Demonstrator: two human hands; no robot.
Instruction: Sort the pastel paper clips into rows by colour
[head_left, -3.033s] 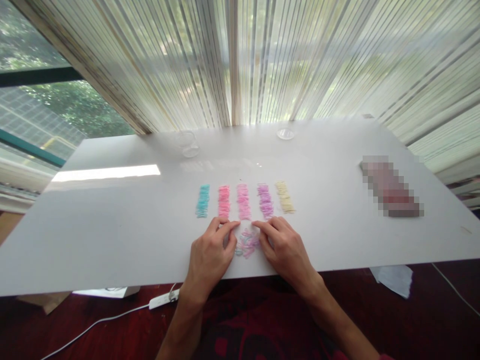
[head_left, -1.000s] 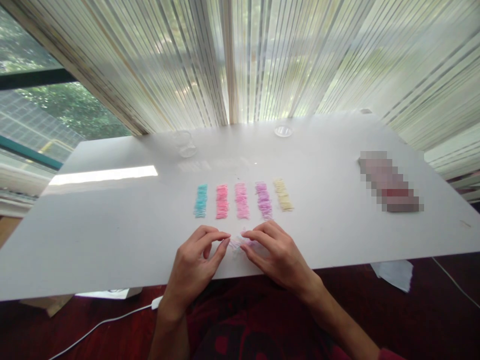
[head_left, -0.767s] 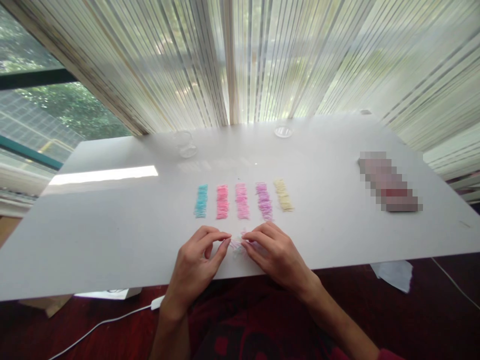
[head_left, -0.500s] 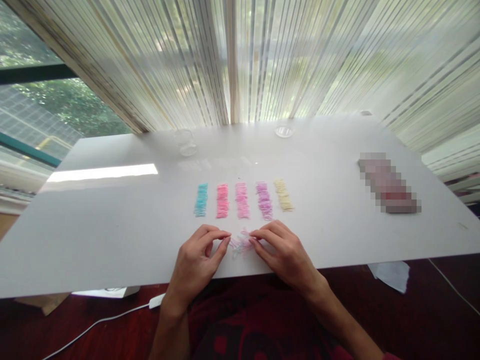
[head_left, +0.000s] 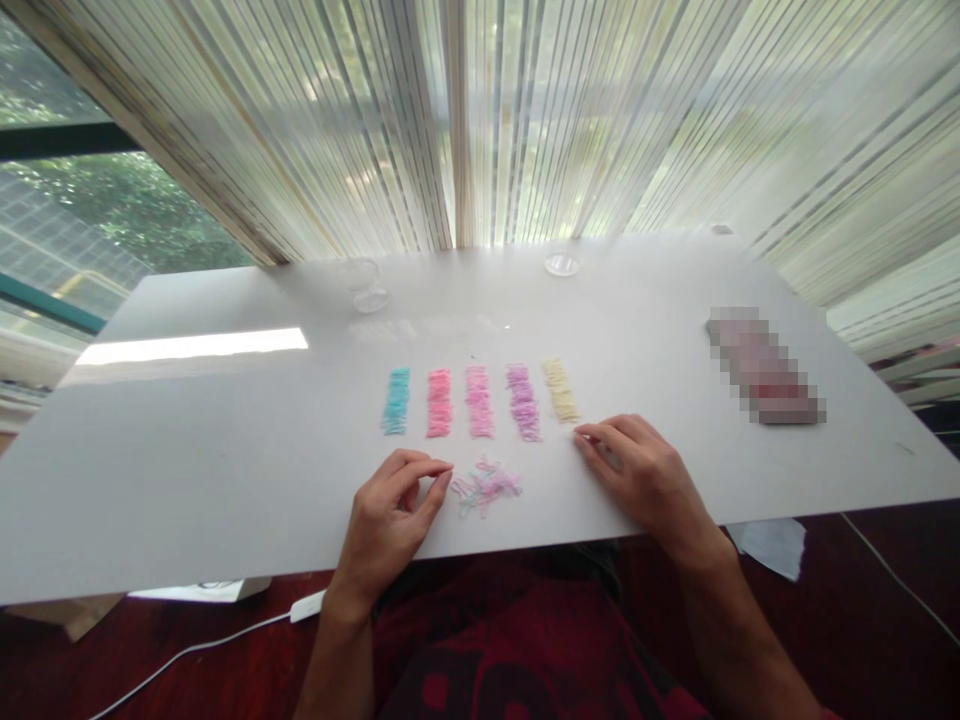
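Five columns of small thin elastic-looking loops lie side by side: a blue column (head_left: 396,402), a coral one (head_left: 439,404), a pink one (head_left: 480,402), a purple one (head_left: 523,403) and a pale yellow one (head_left: 561,391). Nearer me is a loose mixed pile (head_left: 487,486) of pink, purple and bluish loops. My left hand (head_left: 396,512) is pinched closed at the pile's left edge; whatever is between its fingertips is too small to tell. With thumb and forefinger together, my right hand (head_left: 641,470) is just below the yellow column; I cannot make out what it pinches.
Clear round dishes or lids (head_left: 369,298) stand at the back left, and another clear disc (head_left: 562,264) at the back middle. A blurred-out oblong object (head_left: 766,368) lies on the right of the white table (head_left: 225,450). A white cable (head_left: 202,645) runs below.
My right hand has moved from the pile, right and slightly away from me, to the bottom of the yellow column. The left hand stays pinched beside the pile. The view has shifted slightly.
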